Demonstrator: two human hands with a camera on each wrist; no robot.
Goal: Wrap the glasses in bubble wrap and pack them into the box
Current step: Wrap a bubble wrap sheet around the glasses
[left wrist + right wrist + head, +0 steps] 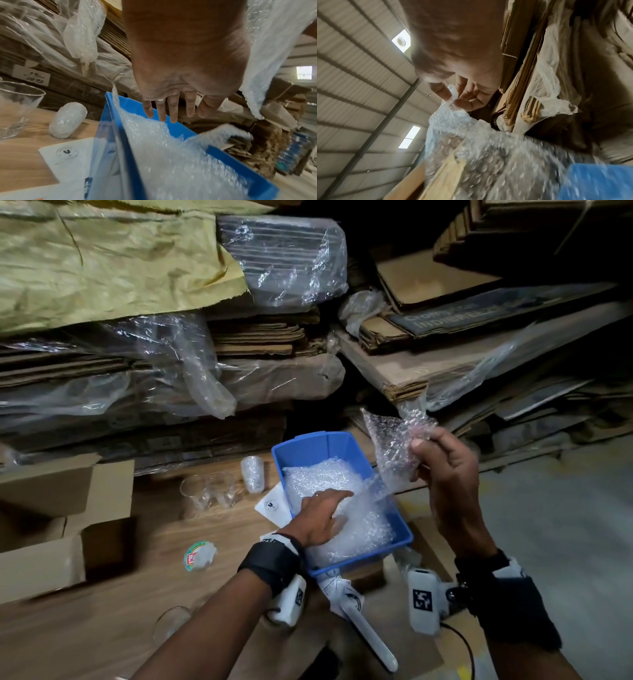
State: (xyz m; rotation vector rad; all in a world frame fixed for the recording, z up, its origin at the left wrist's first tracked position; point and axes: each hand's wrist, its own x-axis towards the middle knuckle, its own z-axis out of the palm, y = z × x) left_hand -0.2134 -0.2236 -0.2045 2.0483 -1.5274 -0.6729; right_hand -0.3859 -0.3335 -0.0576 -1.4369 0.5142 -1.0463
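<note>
Head view: at 6 o'clock the left hand [322, 517] lies flat, fingers straight, on the bubble wrap [342, 508] piled in the blue bin [342, 445]. At 3 o'clock the right hand [445, 470] pinches a raised sheet of bubble wrap [394, 446] between thumb and fingers. On the table [102, 628], at 9 o'clock from the bin, stand two bare glasses [209, 491], a wrapped glass [252, 474] just beside them, and an open cardboard box [51, 525] farther out at 9 o'clock.
</note>
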